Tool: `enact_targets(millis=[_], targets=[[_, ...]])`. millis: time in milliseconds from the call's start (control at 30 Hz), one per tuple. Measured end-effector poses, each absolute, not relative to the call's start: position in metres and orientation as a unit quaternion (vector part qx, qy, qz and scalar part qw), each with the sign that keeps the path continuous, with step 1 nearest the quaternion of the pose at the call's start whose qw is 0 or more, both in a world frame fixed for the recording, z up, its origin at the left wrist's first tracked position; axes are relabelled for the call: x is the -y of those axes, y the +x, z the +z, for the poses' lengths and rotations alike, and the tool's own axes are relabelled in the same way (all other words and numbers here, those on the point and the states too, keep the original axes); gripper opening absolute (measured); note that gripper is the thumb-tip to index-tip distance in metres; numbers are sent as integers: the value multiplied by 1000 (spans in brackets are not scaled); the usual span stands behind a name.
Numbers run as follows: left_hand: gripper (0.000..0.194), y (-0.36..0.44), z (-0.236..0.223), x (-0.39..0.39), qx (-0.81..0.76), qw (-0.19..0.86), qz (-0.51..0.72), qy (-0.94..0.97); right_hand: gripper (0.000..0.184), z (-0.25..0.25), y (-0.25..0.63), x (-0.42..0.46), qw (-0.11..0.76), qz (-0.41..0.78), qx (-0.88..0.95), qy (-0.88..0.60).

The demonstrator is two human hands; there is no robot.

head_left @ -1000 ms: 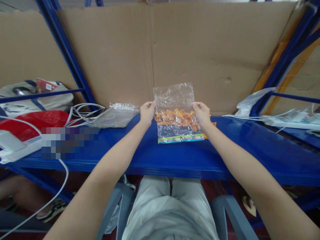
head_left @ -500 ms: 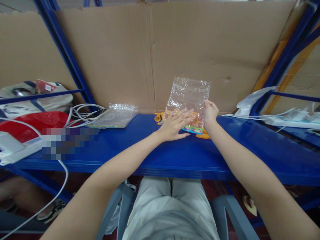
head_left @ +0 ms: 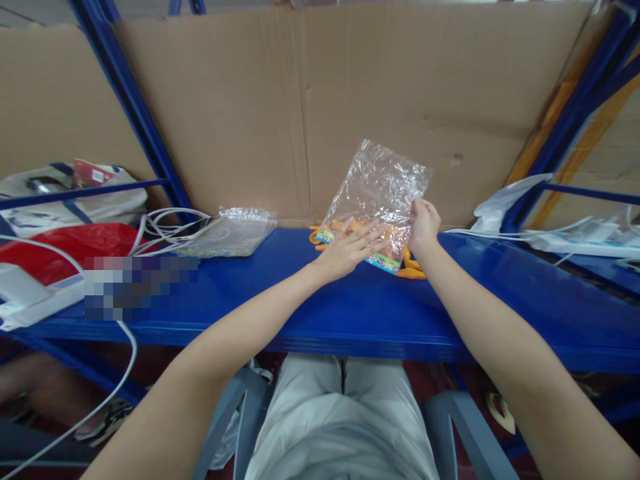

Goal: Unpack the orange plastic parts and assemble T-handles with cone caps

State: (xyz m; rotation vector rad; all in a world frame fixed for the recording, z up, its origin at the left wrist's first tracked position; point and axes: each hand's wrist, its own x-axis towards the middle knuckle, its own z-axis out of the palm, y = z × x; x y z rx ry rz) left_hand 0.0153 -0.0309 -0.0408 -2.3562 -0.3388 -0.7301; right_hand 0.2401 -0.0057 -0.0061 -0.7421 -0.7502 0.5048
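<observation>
A clear plastic bag point(head_left: 383, 177) with a colourful printed strip along its lower end leans up from the shelf. My right hand point(head_left: 425, 223) is closed on its right edge. My left hand point(head_left: 347, 253) lies across the lower part, fingers stretched out and spread. Orange plastic pieces point(head_left: 412, 268) show at the right below the bag, and more show through the film and at its left. What they are is partly hidden by the bag and my left hand; I cannot tell whether any lie inside it.
A stack of flat clear bags point(head_left: 233, 235) lies on the blue shelf point(head_left: 320, 320) to the left, near white cables point(head_left: 165, 220). Further left are a red bag point(head_left: 95, 243) and a white power strip point(head_left: 45, 303). Cardboard point(head_left: 225, 113) stands behind; another power strip point(head_left: 585, 241) is at right.
The plastic bag has tilted, its top swinging to the right and its lower left corner coming into view. My left hand stays spread on it; my right hand keeps its grip.
</observation>
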Motion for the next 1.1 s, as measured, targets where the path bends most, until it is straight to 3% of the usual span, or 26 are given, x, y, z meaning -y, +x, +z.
enact_targets(millis=[433, 833, 1000, 1100], targets=[[71, -4, -14, 20, 196, 303, -270, -892, 26, 4, 248, 17, 830, 280, 341, -341], [54, -103, 46, -1, 454, 223, -355, -786, 22, 9, 233, 32, 785, 333, 377, -361], [53, -158, 39, 9, 574, 209, -312, -727, 18, 8, 233, 32, 783, 330, 375, -369], [50, -187, 27, 7, 633, 189, -223, -717, 16, 8, 231, 33, 783, 327, 369, -378]])
